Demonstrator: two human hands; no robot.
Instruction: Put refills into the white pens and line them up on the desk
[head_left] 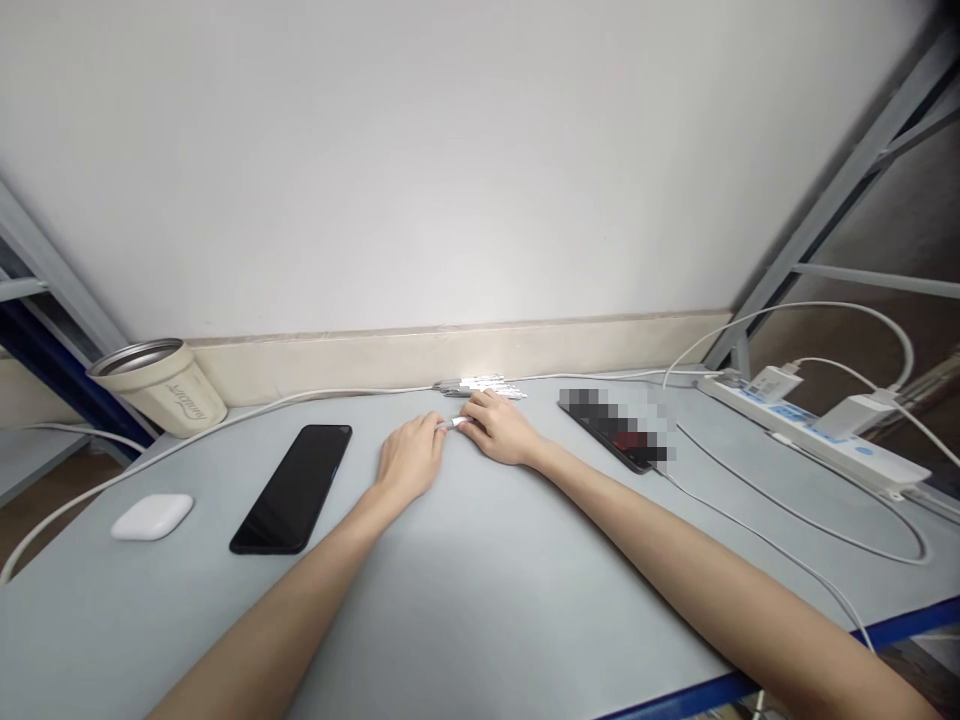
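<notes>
Near the back of the desk, my left hand (pixel 412 455) and my right hand (pixel 501 427) are close together, fingers closed. Between them they hold a slim white and grey pen (pixel 452 424), one end in each hand. Only its short middle part shows; the fingers hide the rest. Right behind my right hand, a pile of similar slim white and silvery pens (pixel 484 386) lies against the wall's base. To the left of my left hand a black phone (pixel 294 490) lies flat on the grey desk (pixel 450 610).
At the left are a cream tumbler (pixel 169 390) and a white earbud case (pixel 152 517). A second phone (pixel 611 430), partly blurred out, lies right with a cable attached. A white power strip (pixel 825 425) with plugged-in chargers and loose white cables (pixel 757 500) fills the right side.
</notes>
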